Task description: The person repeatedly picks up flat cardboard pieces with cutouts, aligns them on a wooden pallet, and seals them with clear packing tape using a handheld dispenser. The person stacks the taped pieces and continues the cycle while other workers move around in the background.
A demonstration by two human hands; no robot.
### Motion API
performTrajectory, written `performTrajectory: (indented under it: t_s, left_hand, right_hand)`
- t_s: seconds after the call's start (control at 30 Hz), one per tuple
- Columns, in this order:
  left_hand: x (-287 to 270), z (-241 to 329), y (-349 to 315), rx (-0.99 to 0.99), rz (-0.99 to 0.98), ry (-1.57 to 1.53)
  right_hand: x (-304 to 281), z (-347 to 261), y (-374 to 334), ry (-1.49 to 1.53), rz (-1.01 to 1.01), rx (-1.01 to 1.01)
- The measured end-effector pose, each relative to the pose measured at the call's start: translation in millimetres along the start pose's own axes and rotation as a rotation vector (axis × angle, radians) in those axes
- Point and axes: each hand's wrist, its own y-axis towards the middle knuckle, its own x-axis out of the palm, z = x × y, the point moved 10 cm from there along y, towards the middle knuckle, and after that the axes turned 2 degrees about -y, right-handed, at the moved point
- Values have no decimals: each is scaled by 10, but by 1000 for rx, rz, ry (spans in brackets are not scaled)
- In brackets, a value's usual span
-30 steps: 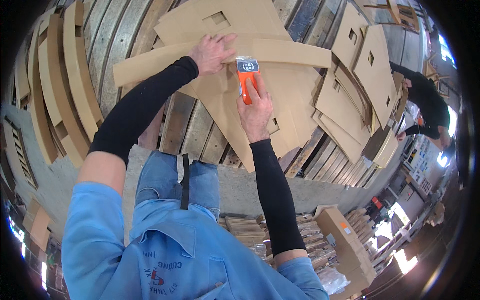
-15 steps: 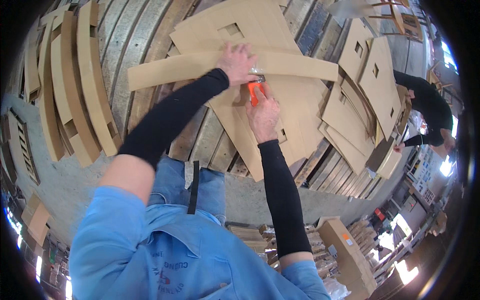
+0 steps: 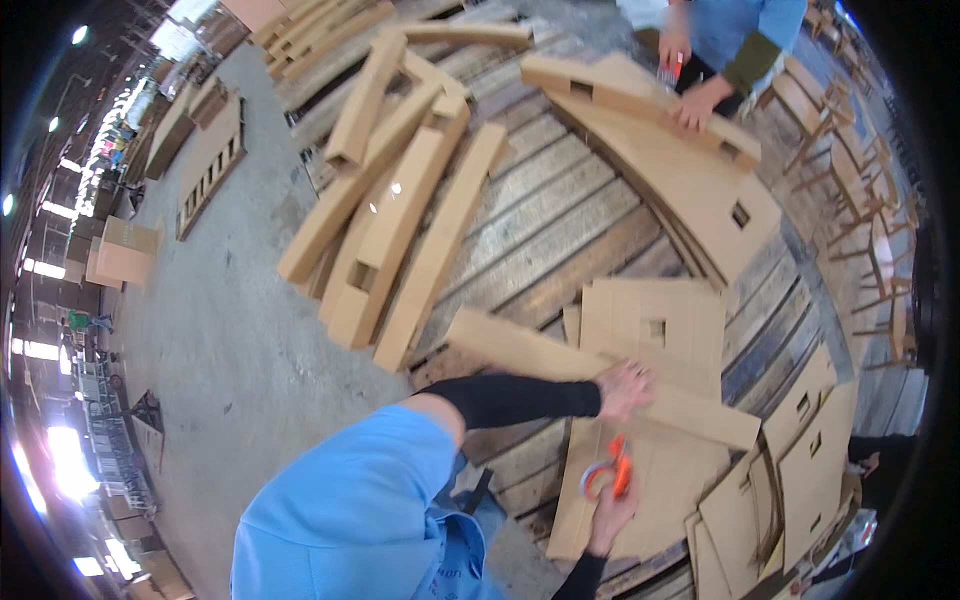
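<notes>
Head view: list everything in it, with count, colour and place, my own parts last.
Wooden slats: many, brown-grey, centre
Flat cardboard sheets: several, tan, right half
Long cardboard strip: 1, tan, across some sheets
Tape dispenser: 1, orange, lower right
Folded cardboard pieces: several, tan, upper centre and upper right
Wooden chairs: several, brown, right edge
Slatted pallet: 1, brown, upper left
Concrete floor: grey, left
Co-worker: 1, blue clothing, top right
Second co-worker: 1, dark clothing, partly seen, right edge
Left hand: 1, bare, on the strip
Right hand: 1, bare, holding the dispenser
Sleeves: 2, black, both forearms
Shirt: 1, blue, bottom
</notes>
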Motion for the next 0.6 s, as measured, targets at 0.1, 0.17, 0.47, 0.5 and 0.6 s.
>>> performTrajectory:
  t_s: [0.1, 0.17, 0.47, 0.5, 0.6]
  left_hand:
    - [-740, -241, -738, -50, 90, -30]
    - [-1272, -568, -1241, -145, 157, -10]
    - [-3416, -2958, -2884, -892, 323, 567]
    - [-3659, -3033, -3061, -904, 385, 705]
    - [-3858, -3201, -3218, -930, 429, 511]
  right_hand:
    - [326, 502, -711, 412, -15, 319]
    - [630, 658, -1089, 541, -78, 484]
    - [1547, 1087, -919, 328, -223, 193]
    - [1496, 741, -831, 257, -222, 219]
    - [1478, 987, -516, -104, -167, 70]
